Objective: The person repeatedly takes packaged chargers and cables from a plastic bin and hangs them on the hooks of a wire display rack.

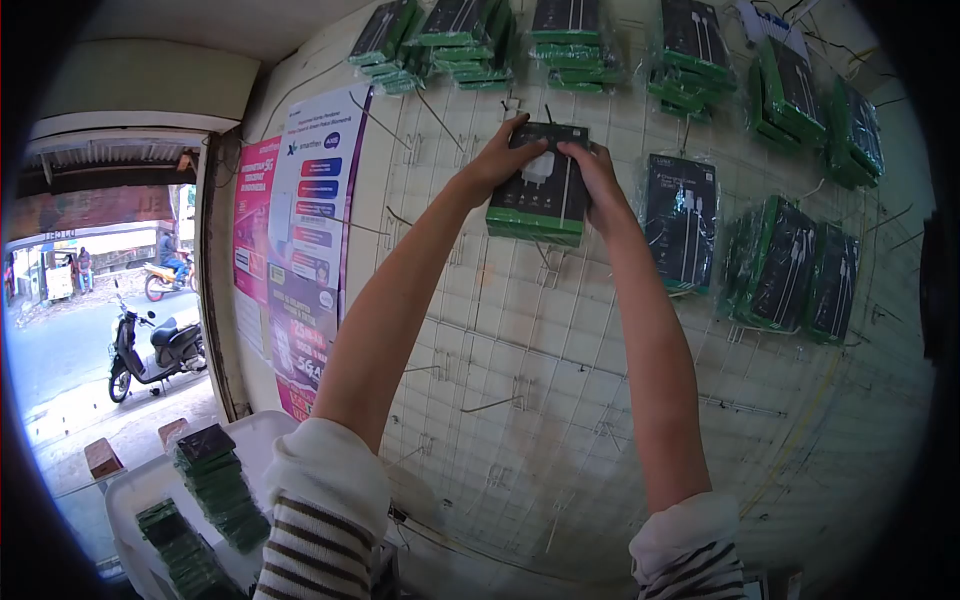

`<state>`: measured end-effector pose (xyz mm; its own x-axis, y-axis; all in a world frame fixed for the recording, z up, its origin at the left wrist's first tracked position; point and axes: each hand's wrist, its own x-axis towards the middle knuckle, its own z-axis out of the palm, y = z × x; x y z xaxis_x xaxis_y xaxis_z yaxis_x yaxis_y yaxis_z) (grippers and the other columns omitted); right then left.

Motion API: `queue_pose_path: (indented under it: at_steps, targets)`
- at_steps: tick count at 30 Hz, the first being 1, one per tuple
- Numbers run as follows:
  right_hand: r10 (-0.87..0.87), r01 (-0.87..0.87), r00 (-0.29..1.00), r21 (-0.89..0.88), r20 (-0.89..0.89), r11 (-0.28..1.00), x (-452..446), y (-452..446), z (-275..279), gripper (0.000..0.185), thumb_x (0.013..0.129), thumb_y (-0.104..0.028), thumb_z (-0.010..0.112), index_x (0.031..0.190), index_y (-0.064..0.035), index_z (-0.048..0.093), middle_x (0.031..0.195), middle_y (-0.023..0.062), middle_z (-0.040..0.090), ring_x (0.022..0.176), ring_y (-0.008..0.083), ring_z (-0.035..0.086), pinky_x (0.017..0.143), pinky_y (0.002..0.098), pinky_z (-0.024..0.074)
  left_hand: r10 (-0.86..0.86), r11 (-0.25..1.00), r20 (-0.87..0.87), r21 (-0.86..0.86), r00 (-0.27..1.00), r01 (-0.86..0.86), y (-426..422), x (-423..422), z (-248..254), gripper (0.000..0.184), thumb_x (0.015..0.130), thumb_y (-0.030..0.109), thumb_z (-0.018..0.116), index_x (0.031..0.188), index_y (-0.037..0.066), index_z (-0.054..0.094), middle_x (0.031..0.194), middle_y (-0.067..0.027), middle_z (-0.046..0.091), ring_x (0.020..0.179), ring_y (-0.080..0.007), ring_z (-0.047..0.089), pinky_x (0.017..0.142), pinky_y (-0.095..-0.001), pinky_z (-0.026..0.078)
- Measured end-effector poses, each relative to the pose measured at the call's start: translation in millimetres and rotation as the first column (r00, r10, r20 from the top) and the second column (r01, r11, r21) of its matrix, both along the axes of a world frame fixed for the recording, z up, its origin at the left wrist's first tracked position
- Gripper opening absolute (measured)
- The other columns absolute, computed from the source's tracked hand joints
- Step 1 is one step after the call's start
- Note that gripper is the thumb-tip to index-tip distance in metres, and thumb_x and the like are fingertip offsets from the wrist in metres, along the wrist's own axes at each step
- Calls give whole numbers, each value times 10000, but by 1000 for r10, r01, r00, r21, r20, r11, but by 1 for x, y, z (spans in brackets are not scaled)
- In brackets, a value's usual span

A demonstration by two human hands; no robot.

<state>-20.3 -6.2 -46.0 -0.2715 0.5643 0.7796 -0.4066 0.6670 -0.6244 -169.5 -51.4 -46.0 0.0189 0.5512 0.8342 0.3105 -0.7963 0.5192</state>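
Note:
A black box with a green base, a white charger pictured on its front (540,200), is held up against the wire grid rack (480,330). My left hand (503,158) grips its upper left side, thumb across the front. On the upper right side my right hand (597,178) closes round it, thumb also on the front. The fingers behind the box are hidden. A dark hook tip shows just above its top edge; whether the box hangs on it I cannot tell. To the right hangs a plastic-wrapped cable box (682,215).
Stacks of wrapped boxes hang along the top (570,40) and at the right (785,265). Metal hooks (495,403) stick out of the grid. Posters (305,200) cover the left wall. At lower left, a white tray (130,500) holds more stacked boxes (222,490). Outside stands a scooter (155,345).

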Motion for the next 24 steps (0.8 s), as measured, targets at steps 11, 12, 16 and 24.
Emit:
queue_pose_path:
  at_steps: [11,12,16,24]
  targets:
    - [99,-96,984,-25,148,995,4,40,35,558,702,-210,659,1086,44,344,958,171,518,833,222,569,675,351,505,-150,982,98,-105,984,160,19,-5,16,746,768,267,644,1337,89,195,1105,-172,490,870,-207,551,707,-297,482]
    - [97,-94,984,-28,148,995,3,36,30,558,702,-210,659,1086,44,344,958,171,518,833,222,569,675,351,505,-151,986,100,-50,983,156,24,-5,13,727,782,257,630,1343,114,189,1085,-170,501,851,-193,562,694,-289,491]
    - [-158,163,986,143,-49,976,-6,42,2,608,703,-239,662,1176,-16,353,1034,168,523,902,232,561,750,330,465,-109,992,123,71,986,101,45,-6,-9,700,804,232,612,1350,138,185,1030,-155,536,837,-174,568,694,-273,480]
    - [-519,550,835,309,-182,776,-16,74,-20,665,747,-366,618,1254,-30,349,1094,201,533,1008,313,529,852,345,401,43,981,150,179,988,-70,78,1,-30,684,812,203,597,1354,151,183,1029,-140,534,884,-171,548,729,-284,456]
